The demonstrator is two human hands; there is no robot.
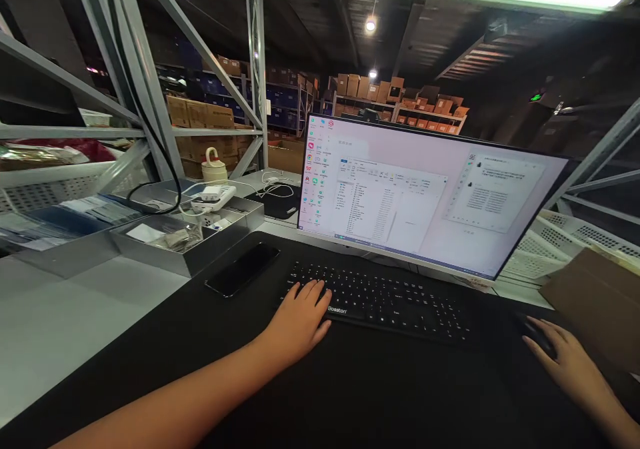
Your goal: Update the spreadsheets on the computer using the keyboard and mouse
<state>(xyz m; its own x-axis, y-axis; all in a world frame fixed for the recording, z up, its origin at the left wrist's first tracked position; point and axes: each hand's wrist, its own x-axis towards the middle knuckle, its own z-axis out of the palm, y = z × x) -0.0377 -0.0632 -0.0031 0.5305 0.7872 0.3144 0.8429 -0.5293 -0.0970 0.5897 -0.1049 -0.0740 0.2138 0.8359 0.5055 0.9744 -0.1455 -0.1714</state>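
Observation:
My left hand (300,322) lies over the left end of a black keyboard (395,302), palm down, fingers stretched out across the keys. At the right, my right hand (570,359) is curved over a dark computer mouse (540,337), which it partly hides. Both rest on a black desk mat (390,389). Behind the keyboard stands a lit monitor (425,209) with a file window, a chat window and desktop icons; the text is too small to read. A black smartphone (243,269) lies left of the keyboard, screen dark.
Left of the mat stand a grey open tray (170,252) with small packets, a white power strip (214,199) and a cream bottle (214,167). A cardboard box (595,302) and white baskets (545,236) are at right. Metal rack posts (257,56) rise behind.

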